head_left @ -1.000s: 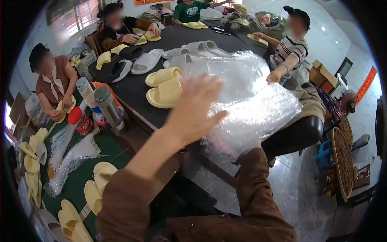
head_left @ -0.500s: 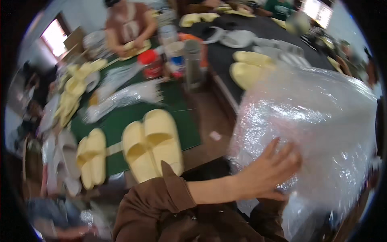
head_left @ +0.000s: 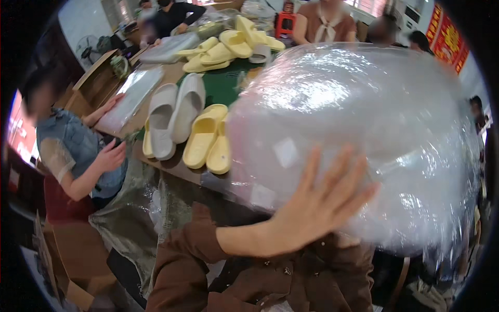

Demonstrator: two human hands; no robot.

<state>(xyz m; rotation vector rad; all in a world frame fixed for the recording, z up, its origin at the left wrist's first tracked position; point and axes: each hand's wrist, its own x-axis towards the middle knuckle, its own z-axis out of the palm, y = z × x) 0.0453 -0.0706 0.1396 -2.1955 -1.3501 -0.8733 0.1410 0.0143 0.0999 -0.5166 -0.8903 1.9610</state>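
Note:
A big bundle (head_left: 416,119) wrapped in shiny clear plastic fills the right half of the head view. Against its near side lies my left hand (head_left: 322,203), fingers spread and flat, gripping nothing between them. My right sleeve (head_left: 349,265) runs up under the bundle's lower edge; the right fingers are hidden there. Just left of the bundle, a pair of yellow slippers (head_left: 200,143) rests on the table, partly covered by it. Beside them are light grey slippers (head_left: 163,114).
More yellow slippers (head_left: 221,52) are heaped farther back on the green table top (head_left: 218,86). At the left sits a person in a denim vest (head_left: 86,140), near flat plastic bags (head_left: 132,99). An open cardboard box (head_left: 78,255) stands low at the left. Another person (head_left: 325,21) is behind the bundle.
The view has swung to the left. The bundle has come in front of the table and covers part of it. My left hand stays on the bundle, its fingers now more spread.

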